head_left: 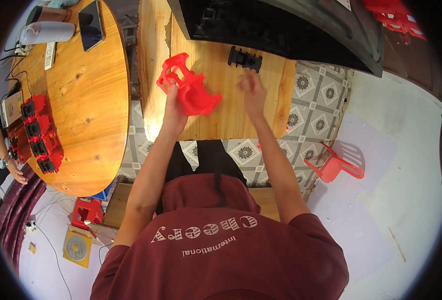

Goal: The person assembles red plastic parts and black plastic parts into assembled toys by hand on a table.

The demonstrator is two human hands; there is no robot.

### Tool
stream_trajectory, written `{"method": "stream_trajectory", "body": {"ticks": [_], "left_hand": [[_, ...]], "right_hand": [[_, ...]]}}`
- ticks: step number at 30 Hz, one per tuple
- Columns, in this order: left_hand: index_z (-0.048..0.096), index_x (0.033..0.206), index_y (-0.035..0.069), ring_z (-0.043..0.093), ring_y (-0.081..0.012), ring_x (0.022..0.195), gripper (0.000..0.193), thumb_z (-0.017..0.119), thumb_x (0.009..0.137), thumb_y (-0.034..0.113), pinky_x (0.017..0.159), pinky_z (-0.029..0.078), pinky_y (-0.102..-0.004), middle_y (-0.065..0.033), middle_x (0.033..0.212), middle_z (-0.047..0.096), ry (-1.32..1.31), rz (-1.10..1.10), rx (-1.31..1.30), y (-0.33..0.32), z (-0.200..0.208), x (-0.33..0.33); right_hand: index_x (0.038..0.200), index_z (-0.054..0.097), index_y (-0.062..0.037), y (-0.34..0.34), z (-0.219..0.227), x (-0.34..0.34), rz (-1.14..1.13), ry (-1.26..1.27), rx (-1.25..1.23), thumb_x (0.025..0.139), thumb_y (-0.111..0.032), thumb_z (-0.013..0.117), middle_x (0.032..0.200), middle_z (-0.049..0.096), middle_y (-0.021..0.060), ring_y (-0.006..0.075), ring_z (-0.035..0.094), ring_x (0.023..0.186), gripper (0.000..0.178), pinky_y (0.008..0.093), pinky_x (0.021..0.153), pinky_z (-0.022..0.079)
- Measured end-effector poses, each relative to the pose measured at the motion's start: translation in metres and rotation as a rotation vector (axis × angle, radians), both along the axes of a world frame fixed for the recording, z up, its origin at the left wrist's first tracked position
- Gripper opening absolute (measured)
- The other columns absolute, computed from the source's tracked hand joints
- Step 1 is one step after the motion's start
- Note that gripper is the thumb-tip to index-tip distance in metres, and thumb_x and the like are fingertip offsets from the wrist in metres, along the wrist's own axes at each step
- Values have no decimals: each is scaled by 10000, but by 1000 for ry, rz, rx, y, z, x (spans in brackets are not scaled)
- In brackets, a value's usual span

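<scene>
Patterned grey-and-white floor tiles [301, 120] surround a wooden tabletop [221, 127], with one large dark screen [261, 32] across its far edge, covering much of that edge. One red plastic part [201, 97] is in the left hand [173, 112], over the tabletop's left half; the thumb presses its near side, while the other fingers are mostly hidden behind it, so only part of the grip shows. One black part [244, 59] lies toward the far right corner, just in front of the screen. Right beside its near side is the right hand [253, 95], fingers bent and blurred; I cannot tell how far apart they are, nor whether they touch or hold the black part.

Along the left edge of a second, oval tabletop [86, 100] stand four red-and-black assemblies [41, 132] in a row, their details hard to separate. More red and black shows beside them near a co-worker's hand [17, 172], too crowded to count; that person is cut off by the dark rim. Toward the oval's far end lie one phone [91, 25], one pale remote [50, 55] and one whitish bottle [48, 32]. One red chair [333, 167] is beyond the wooden tabletop's right edge.
</scene>
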State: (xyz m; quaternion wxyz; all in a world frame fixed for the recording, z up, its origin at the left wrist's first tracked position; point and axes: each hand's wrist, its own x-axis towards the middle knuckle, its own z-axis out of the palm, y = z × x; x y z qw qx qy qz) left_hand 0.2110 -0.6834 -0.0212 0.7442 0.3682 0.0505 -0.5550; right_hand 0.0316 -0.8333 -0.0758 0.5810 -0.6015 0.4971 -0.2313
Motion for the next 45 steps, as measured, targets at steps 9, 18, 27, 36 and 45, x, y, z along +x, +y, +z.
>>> {"method": "stream_trajectory", "body": {"ticks": [9,18,27,36,45], "left_hand": [[262,1482,104,413,-336,1320,822,648,805,365,1121,301,-482,-175,1421,428,110,-33,11,32,36,23],[249,1478,160,405,-374,1322,710,571,845,158,1116,297,-514,-198,1449,386,6,51,-160,61,94,52],[251,1492,136,396,-286,1327,753,556,803,127,1104,320,-463,-140,1464,373,-63,22,-352,92,148,70],[158,1505,143,440,-299,1286,785,531,815,146,1102,323,-444,-139,1463,345,-165,-23,-426,112,177,74],[65,1529,160,392,-319,1347,792,534,896,249,1118,316,-475,-142,1510,293,-35,-59,-527,110,173,70]], "right_hand": [[1117,596,-44,-116,-102,-33,342,550,-699,761,-68,727,1044,586,165,370,580,951,380,438,805,493],[996,665,2,78,217,41,271,87,-639,793,-108,760,874,580,108,219,588,732,250,309,629,484],[977,675,3,158,273,93,353,42,-1070,751,-53,764,850,574,112,251,593,730,249,352,597,487],[945,679,-2,188,282,110,321,43,-1226,728,-70,779,795,560,98,239,586,684,249,343,566,486],[946,671,-27,196,282,112,326,82,-1262,733,-99,780,794,559,87,247,581,678,250,355,579,483]]}}
